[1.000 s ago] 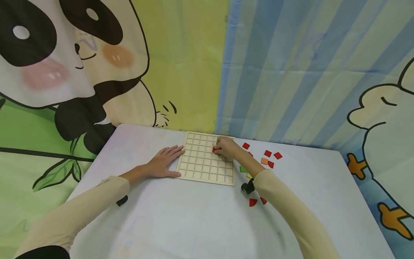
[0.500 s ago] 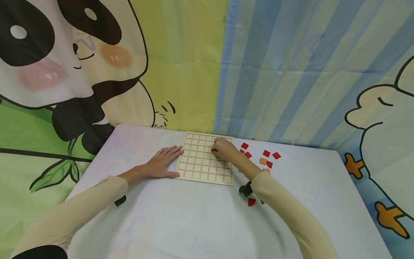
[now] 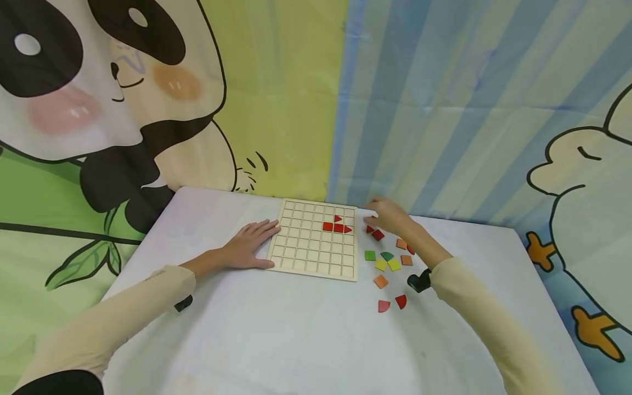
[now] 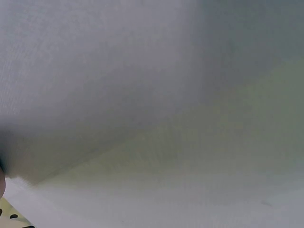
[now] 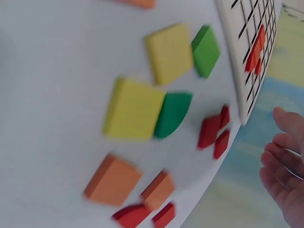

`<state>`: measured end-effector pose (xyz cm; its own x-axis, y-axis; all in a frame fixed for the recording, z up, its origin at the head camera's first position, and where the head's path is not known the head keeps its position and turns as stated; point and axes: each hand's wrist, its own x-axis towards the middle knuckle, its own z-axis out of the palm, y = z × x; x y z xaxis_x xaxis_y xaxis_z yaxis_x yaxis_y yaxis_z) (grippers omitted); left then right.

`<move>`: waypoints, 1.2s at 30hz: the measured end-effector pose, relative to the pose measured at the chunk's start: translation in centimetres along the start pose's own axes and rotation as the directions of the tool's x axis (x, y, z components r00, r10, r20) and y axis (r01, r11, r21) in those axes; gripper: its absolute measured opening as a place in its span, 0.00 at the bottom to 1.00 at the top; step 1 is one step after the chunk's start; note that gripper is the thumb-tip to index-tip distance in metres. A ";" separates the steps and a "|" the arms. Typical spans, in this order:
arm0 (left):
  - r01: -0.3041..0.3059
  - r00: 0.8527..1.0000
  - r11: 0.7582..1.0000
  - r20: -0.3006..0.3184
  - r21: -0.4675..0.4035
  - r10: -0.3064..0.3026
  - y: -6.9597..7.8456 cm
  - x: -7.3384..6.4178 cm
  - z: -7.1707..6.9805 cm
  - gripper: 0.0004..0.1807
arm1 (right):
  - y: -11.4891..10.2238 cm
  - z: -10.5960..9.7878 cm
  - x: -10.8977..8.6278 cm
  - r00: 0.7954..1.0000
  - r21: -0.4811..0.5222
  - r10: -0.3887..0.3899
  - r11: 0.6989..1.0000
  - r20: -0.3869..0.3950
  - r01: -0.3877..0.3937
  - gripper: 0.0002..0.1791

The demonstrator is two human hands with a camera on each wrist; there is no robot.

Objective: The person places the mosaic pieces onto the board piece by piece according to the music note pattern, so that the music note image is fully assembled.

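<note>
— Four red pieces (image 3: pixel 328 226) are seen on the gridded board (image 3: pixel 301 247); how are they arranged?

— Two squares (image 3: pixel 338 228) and a triangle (image 3: pixel 348 229) are lined up in one row toward the board's right side, and another triangle (image 3: pixel 338 218) is set in the row above, over the second square.

— And how is the board touched?

— Its left edge is met by the fingertips of the left hand (image 3: pixel 249 247), which is laid on the desk (image 3: pixel 276 329) with the grip spread.

— Where is the right hand (image 3: pixel 390 215) found?

— It is held just beyond the board's right edge, by the far corner, near some loose red pieces (image 3: pixel 378 235). In the right wrist view its grip is shown relaxed, the fingers loosely bent and a gap left between some of them.

— What else is scattered to the right of the board?

— A green square (image 3: pixel 370 255), a dark green wedge (image 3: pixel 387 256) with two yellow squares (image 3: pixel 381 265) just beside it, and orange pieces (image 3: pixel 380 281) are seen there. Closer to the front, two reddish wedges (image 3: pixel 401 301) are laid side by side, slightly apart.

— And by the left wrist camera?

— Mostly a pale, blurred surface is caught.
</note>
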<state>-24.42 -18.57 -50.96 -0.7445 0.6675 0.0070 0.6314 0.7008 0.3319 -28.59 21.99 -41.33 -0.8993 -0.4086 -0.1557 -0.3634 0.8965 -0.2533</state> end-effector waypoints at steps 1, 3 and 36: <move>-0.001 1.000 1.000 -0.003 -0.002 0.001 0.0 0.0 -0.1 0.54 | 0.7 0.0 -0.3 1.000 0.013 0.024 1.000 0.003 -0.024 0.26; -0.007 1.000 1.000 -0.007 -0.001 0.007 0.1 0.0 -0.2 0.54 | 1.8 0.3 -1.0 0.998 0.029 0.061 0.998 0.019 -0.062 0.26; -0.008 1.000 1.000 -0.007 -0.005 0.008 0.2 0.0 -0.2 0.54 | 3.8 3.7 -3.4 0.989 -0.053 0.132 0.989 -0.063 -0.135 0.19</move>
<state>-24.33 -18.53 -50.68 -0.7408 0.6716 0.0159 0.6364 0.6940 0.3367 -26.00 26.11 -45.33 -0.9531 -0.2749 -0.1269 -0.2506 0.9513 -0.1794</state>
